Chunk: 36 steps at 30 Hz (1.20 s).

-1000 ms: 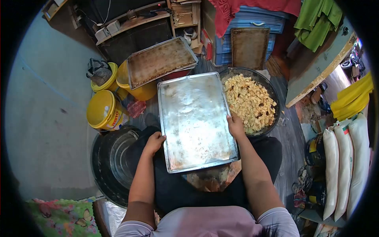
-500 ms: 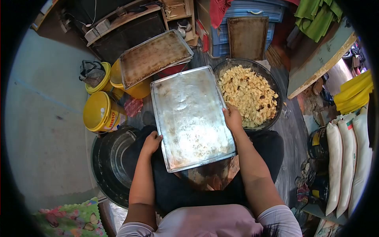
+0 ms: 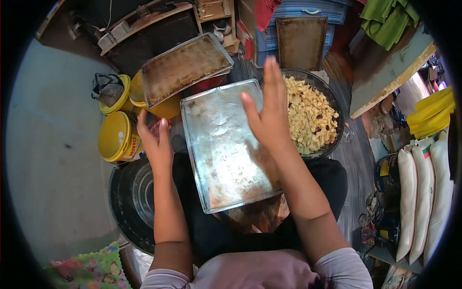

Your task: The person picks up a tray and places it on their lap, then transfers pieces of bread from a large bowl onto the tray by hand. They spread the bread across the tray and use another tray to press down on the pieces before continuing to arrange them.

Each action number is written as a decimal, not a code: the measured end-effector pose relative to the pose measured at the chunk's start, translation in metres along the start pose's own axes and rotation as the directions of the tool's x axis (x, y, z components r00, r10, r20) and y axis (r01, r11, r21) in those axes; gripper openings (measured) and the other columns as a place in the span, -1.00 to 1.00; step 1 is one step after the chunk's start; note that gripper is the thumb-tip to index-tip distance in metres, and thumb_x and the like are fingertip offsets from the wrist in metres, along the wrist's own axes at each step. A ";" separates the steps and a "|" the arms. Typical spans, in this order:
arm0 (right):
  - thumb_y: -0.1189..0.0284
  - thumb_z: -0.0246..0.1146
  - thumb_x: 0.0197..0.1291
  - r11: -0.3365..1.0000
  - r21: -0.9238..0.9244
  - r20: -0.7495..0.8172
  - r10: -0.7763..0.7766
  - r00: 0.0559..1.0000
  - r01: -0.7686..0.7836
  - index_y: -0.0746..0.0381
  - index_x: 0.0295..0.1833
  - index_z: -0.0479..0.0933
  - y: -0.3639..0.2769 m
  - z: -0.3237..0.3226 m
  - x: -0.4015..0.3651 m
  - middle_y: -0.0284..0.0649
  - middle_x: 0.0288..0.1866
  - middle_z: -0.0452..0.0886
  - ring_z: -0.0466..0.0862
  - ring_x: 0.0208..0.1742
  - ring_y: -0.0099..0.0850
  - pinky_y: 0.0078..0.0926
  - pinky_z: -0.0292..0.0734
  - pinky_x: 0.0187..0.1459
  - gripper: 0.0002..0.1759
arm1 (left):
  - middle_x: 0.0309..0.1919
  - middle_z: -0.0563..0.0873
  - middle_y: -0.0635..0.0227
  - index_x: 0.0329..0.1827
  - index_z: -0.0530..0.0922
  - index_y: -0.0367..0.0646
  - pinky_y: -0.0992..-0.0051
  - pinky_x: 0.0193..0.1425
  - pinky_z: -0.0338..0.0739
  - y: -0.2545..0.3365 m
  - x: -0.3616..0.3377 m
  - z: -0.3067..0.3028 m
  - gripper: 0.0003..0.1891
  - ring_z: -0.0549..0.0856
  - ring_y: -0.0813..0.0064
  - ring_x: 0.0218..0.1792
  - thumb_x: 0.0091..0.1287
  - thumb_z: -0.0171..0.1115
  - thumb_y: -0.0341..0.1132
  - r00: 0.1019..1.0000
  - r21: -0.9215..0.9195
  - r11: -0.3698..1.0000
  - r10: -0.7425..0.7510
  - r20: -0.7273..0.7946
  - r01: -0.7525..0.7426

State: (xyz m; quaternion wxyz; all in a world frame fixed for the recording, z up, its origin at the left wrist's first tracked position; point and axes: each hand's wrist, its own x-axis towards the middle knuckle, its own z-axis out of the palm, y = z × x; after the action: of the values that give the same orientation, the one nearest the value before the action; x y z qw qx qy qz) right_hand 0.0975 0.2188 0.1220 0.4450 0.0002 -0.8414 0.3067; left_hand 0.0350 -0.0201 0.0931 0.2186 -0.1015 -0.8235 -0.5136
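A shiny metal baking tray [image 3: 219, 159] lies across my lap, resting over a brown wooden surface [image 3: 260, 215]. My right hand [image 3: 270, 113] is raised above the tray's right side, fingers stretched out and thumb apart, holding nothing. Off the tray's left edge, my left hand [image 3: 156, 142] hovers with thumb and fingers spread, also holding nothing. To the right of the tray stands a large dark basin [image 3: 340, 111] filled with pale yellow dough-like chunks [image 3: 313, 115] with dark bits. My right hand and forearm hide part of the basin's left side.
Browned trays [image 3: 187, 67] are stacked over yellow buckets [image 3: 114, 136] at the back left. Another tray [image 3: 301, 43] leans against blue drawers [image 3: 308, 7]. An empty black basin [image 3: 127, 202] sits at my left. White sacks [image 3: 416, 202] stand at the right.
Both hands have let go of the tray's side edges. The right hand has risen over the tray; the left has moved up and leftward. The tray stays nearly in place.
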 end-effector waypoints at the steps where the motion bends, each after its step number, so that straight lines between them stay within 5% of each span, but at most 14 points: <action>1: 0.18 0.15 0.27 1.000 -0.003 -0.001 0.005 1.000 -0.005 0.29 0.50 0.02 -0.012 0.005 0.013 0.07 0.52 0.05 0.05 0.53 -0.05 -0.02 -0.10 0.47 -0.21 | 0.28 0.37 -0.07 0.36 0.23 -0.32 0.24 0.37 0.25 0.011 0.009 0.009 -0.42 0.31 0.14 0.36 0.36 0.20 -0.26 0.992 0.084 0.990 0.120 -0.045 -0.116; 4: 0.10 0.09 0.29 0.977 -0.157 -0.146 -0.169 0.975 0.145 0.28 0.52 -0.04 -0.018 0.036 0.024 0.03 0.56 -0.05 -0.09 0.58 -0.10 0.02 -0.27 0.49 -0.17 | 0.41 0.22 -0.07 0.43 0.18 -0.28 0.10 0.50 -0.01 0.007 0.020 0.059 -0.36 0.09 0.01 0.49 0.37 0.15 -0.17 0.954 0.364 0.884 0.296 0.052 -0.294; 6: 0.04 -0.03 0.36 0.935 -0.340 0.156 -0.051 0.986 0.103 0.28 0.53 -0.07 0.020 0.082 -0.012 0.00 0.58 -0.11 -0.14 0.59 -0.12 0.05 -0.34 0.49 -0.19 | 0.46 0.15 -0.03 0.46 0.14 -0.26 -0.01 0.51 -0.15 -0.035 0.011 0.111 -0.33 0.04 -0.03 0.50 0.38 0.10 -0.12 0.941 0.465 0.818 0.297 0.163 -0.339; 7: 0.00 -0.05 0.34 0.917 -0.396 0.425 0.141 0.894 0.044 0.28 0.52 -0.06 0.071 0.114 -0.063 -0.02 0.58 -0.10 -0.13 0.60 -0.17 0.05 -0.34 0.49 -0.18 | 0.47 0.12 -0.03 0.47 0.12 -0.29 -0.03 0.51 -0.15 -0.078 -0.003 0.137 -0.31 0.05 -0.01 0.50 0.41 0.00 -0.02 0.912 0.555 0.725 0.297 0.283 -0.408; 8: -0.04 -0.07 0.32 0.889 -0.459 0.640 0.332 0.693 -0.002 0.29 0.52 -0.04 0.109 0.136 -0.110 -0.05 0.59 -0.10 -0.11 0.60 -0.22 0.04 -0.34 0.50 -0.16 | 0.48 0.10 -0.03 0.48 0.09 -0.30 -0.02 0.51 -0.16 -0.124 -0.033 0.156 -0.27 0.06 0.02 0.50 0.42 -0.12 0.08 0.880 0.660 0.675 -0.034 0.475 -0.330; 15: -0.07 -0.12 0.33 0.899 -0.438 0.531 0.264 0.805 -0.005 0.31 0.49 0.05 0.115 0.143 -0.121 -0.03 0.55 0.03 -0.04 0.58 -0.23 0.00 -0.33 0.50 -0.18 | 0.48 0.12 0.01 0.49 0.07 -0.28 0.00 0.52 -0.20 -0.134 -0.031 0.164 -0.26 0.05 0.08 0.51 0.43 -0.16 0.11 0.887 0.664 0.673 -0.027 0.461 -0.325; 26: -0.06 -0.15 0.35 0.901 -0.433 0.558 0.296 0.775 -0.032 0.28 0.50 0.03 0.111 0.136 -0.118 -0.06 0.57 -0.01 -0.08 0.59 -0.24 0.00 -0.36 0.50 -0.20 | 0.42 0.23 -0.04 0.41 0.22 -0.32 0.01 0.49 -0.06 -0.128 -0.027 0.164 -0.25 0.17 0.01 0.45 0.33 0.00 0.11 0.900 0.665 0.679 -0.015 0.437 -0.311; 31: -0.06 -0.16 0.36 0.890 -0.456 0.576 0.303 0.759 -0.010 0.27 0.51 0.01 0.113 0.133 -0.116 -0.06 0.57 -0.01 -0.08 0.59 -0.23 -0.01 -0.37 0.50 -0.20 | 0.30 0.39 -0.04 0.26 0.43 -0.23 0.02 0.38 0.17 -0.146 0.048 0.181 -0.40 0.29 -0.08 0.35 0.28 0.16 0.01 0.916 0.479 0.792 0.249 0.314 -0.380; 35: -0.06 -0.13 0.35 0.906 -0.422 0.593 0.287 0.752 -0.013 0.26 0.50 0.03 0.116 0.129 -0.119 -0.05 0.56 -0.01 -0.07 0.59 -0.22 0.00 -0.36 0.50 -0.20 | 0.18 0.55 -0.01 0.21 0.48 -0.27 0.17 0.30 0.32 -0.149 0.107 0.197 -0.43 0.49 0.00 0.21 0.28 0.19 -0.01 0.825 0.290 0.877 0.184 0.535 -0.384; 36: -0.06 -0.13 0.35 0.912 -0.409 0.606 0.274 0.747 -0.002 0.26 0.50 0.03 0.116 0.129 -0.120 -0.05 0.56 -0.01 -0.07 0.59 -0.22 0.00 -0.36 0.50 -0.20 | 0.13 0.58 -0.02 0.18 0.50 -0.29 0.22 0.26 0.37 -0.131 0.120 0.193 -0.44 0.54 0.01 0.15 0.27 0.21 -0.02 0.689 0.332 0.896 -0.042 0.723 -0.294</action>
State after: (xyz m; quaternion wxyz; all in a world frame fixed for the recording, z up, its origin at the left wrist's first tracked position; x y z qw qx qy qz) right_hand 0.0417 0.2140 -0.0816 0.0910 -0.0437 -0.9836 0.1496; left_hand -0.1713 0.0855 -0.0294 -0.0659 -0.3005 -0.9244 -0.2257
